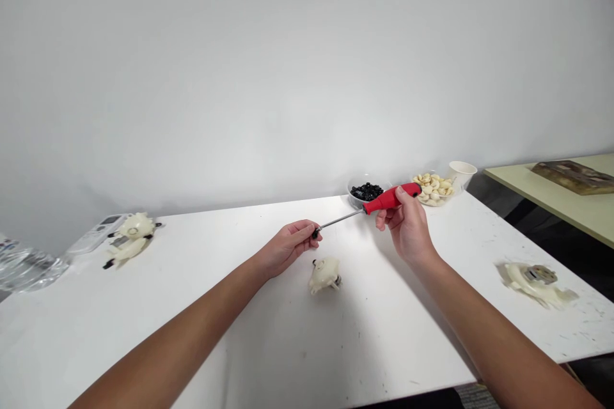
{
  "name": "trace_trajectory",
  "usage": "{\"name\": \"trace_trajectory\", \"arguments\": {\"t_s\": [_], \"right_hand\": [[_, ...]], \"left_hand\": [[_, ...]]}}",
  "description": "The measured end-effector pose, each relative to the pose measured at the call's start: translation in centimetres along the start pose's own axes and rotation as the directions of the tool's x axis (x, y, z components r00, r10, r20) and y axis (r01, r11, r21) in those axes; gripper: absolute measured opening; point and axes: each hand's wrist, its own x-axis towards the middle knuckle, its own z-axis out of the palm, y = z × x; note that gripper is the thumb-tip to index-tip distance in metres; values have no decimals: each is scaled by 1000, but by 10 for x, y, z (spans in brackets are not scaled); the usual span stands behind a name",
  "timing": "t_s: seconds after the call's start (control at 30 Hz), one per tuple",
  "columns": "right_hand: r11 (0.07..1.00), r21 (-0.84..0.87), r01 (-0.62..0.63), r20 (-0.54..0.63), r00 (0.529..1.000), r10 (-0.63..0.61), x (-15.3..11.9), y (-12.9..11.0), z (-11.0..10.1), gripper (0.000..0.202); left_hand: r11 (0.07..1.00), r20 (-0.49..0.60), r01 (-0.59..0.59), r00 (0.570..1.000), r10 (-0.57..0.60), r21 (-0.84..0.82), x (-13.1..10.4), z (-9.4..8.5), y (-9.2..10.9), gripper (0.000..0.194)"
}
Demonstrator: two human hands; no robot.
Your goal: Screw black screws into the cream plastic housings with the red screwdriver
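My right hand [407, 225] grips a red-handled screwdriver [392, 198] by its handle, with the shaft slanting down to the left. At the tip, my left hand [291, 244] pinches a small black part [315, 234] between thumb and fingers; the tip touches or nearly touches it. Just below, a cream plastic housing [325, 275] with small dark parts on its sides sits on the white table [288, 345], touched by neither hand. Behind the screwdriver stands a clear bowl of small black parts [366, 192].
Cream curved pieces [433, 188] fill another clear bowl beside a white cup [463, 172]. On the left lie more cream housings [134, 227], a white remote control [97, 234] and a clear plastic bottle [29, 266]. A cream part with a grey motor [540, 278] lies right. A wall closes the back.
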Motion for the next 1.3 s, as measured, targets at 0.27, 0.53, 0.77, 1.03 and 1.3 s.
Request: {"name": "trace_trajectory", "arguments": {"t_s": [0.27,0.53,0.77,1.03,1.3], "right_hand": [[1000,-22,22,14,1000,-22,-1,-2,2,36],[997,-66,-46,20,999,47,4,-2,-3,31],[993,-97,-59,84,994,67,8,-3,-10,20],[958,-278,68,-48,995,-85,12,7,-17,42],[996,-55,69,57,996,-66,5,-6,-8,66]], "left_hand": [[999,-24,-28,999,28,20,-1,3,0,28],[999,-108,-31,994,33,19,-1,6,1,28],[997,-146,-41,988,49,60,1,5,-5,30],[992,-162,-24,986,45,124,1,5,-8,32],[988,-154,-35,986,58,149,-1,10,-4,33]]}}
